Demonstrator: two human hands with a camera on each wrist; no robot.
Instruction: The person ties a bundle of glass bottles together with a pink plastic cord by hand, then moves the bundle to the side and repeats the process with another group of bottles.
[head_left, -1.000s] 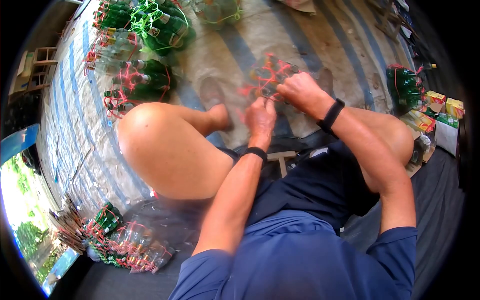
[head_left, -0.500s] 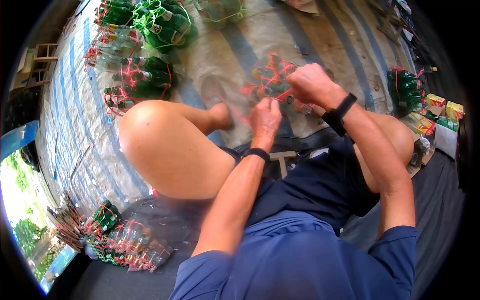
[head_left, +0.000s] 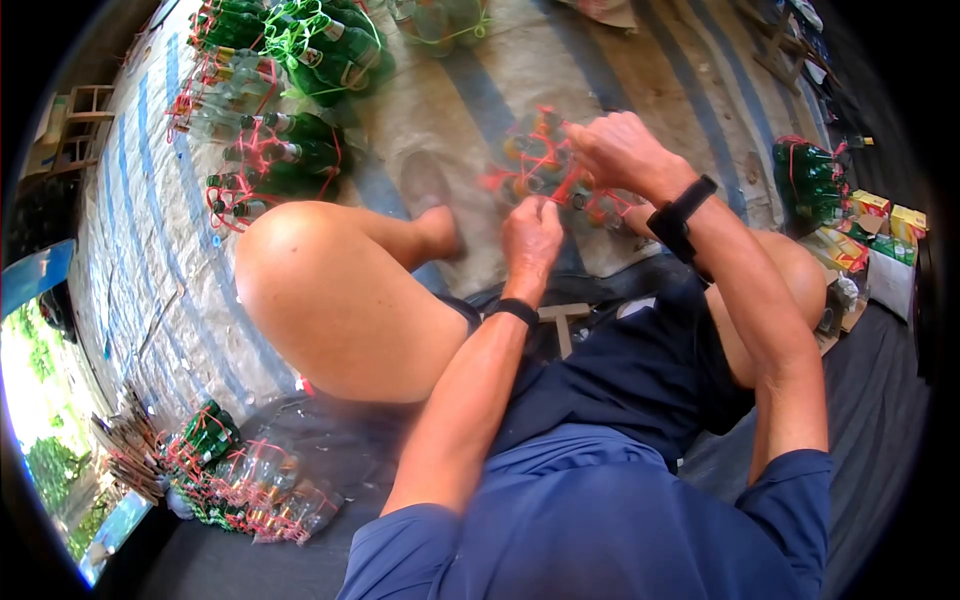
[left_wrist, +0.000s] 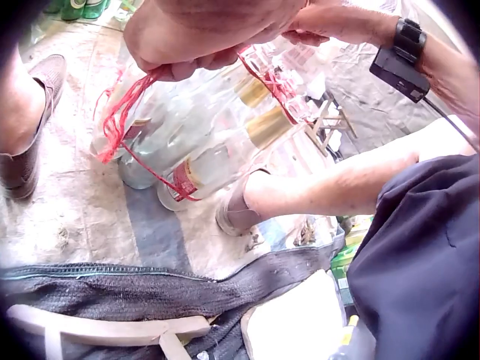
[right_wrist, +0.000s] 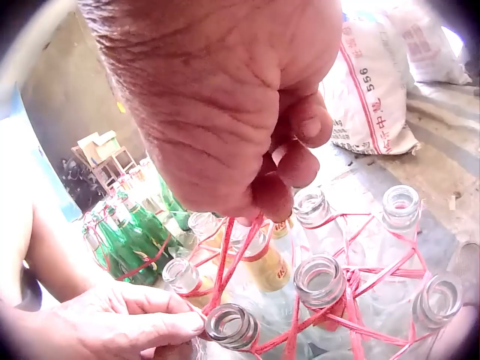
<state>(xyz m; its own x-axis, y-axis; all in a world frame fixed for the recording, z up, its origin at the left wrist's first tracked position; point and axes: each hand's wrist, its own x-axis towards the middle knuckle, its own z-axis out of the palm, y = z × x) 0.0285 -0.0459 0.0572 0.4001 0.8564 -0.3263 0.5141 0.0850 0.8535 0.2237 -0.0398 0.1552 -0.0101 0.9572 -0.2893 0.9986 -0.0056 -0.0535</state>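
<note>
A bundle of clear glass bottles [right_wrist: 320, 280] stands between the feet, its necks laced together with red plastic string [right_wrist: 360, 289]. My right hand [head_left: 622, 150] is raised just above the necks, fingers curled around strands of the string [right_wrist: 223, 266] that run taut down to the bundle. Low at the near side, my left hand [head_left: 532, 240] pinches the string beside one bottle neck [right_wrist: 232, 327]. In the left wrist view, loose red string ends [left_wrist: 124, 120] hang below the left hand [left_wrist: 217, 30], and one strand passes around the labelled bottle bodies [left_wrist: 202, 169].
Tied green bottles [head_left: 320, 60] and clear bottles [head_left: 225, 100] stand at the far left. More green bottles [head_left: 808, 180] stand at right by small cartons [head_left: 872, 198]. Another tied pile [head_left: 270, 490] lies behind at left. White printed sacks [right_wrist: 367, 82] stand beyond the bundle. A striped sheet [head_left: 690, 100] covers the floor.
My right hand has moved up and to the right, away from the left hand, drawing the red string with it. The left hand has shifted slightly right and stays at the bottle necks.
</note>
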